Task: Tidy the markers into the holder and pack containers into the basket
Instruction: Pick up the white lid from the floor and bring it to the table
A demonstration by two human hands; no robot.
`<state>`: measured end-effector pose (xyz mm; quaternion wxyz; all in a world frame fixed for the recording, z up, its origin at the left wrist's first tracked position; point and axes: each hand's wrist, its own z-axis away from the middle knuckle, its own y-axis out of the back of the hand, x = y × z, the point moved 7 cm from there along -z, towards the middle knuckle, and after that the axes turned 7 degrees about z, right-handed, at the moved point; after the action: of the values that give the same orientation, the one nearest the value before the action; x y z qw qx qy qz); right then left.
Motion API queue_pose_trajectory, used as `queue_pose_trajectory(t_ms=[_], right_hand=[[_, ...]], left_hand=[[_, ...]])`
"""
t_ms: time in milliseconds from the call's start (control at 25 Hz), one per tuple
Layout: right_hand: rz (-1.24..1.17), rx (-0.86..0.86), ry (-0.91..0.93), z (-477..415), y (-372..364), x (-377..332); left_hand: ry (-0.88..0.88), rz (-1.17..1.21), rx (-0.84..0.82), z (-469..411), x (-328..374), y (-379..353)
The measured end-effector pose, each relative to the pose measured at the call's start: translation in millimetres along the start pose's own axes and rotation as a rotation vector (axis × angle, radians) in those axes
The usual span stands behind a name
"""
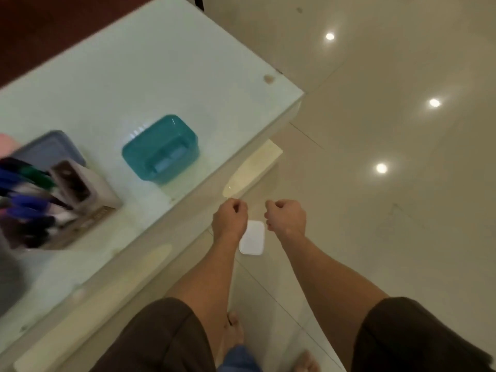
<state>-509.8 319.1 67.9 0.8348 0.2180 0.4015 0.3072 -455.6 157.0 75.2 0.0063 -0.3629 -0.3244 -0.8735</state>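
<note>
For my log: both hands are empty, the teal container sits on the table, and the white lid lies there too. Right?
No: the head view shows the white lid on the floor, not the table. The left hand and right hand are empty, and the teal container sits on the table.

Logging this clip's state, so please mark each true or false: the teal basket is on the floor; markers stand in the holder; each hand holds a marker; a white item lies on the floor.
1. The teal basket is on the floor: false, it stands on the glass table.
2. The markers stand in the holder: true.
3. Each hand holds a marker: false, the left hand and right hand are curled and hold nothing.
4. A white item lies on the floor: true.
</note>
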Motion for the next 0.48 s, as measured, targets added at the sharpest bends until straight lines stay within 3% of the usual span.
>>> queue_pose_trajectory(t_ms=[480], right_hand=[[0.196,-0.129,-0.025,-127.4,-156.1,171.6]], left_hand=[[0.092,-0.036,0.104,-111.6,-185.7,-150.0]])
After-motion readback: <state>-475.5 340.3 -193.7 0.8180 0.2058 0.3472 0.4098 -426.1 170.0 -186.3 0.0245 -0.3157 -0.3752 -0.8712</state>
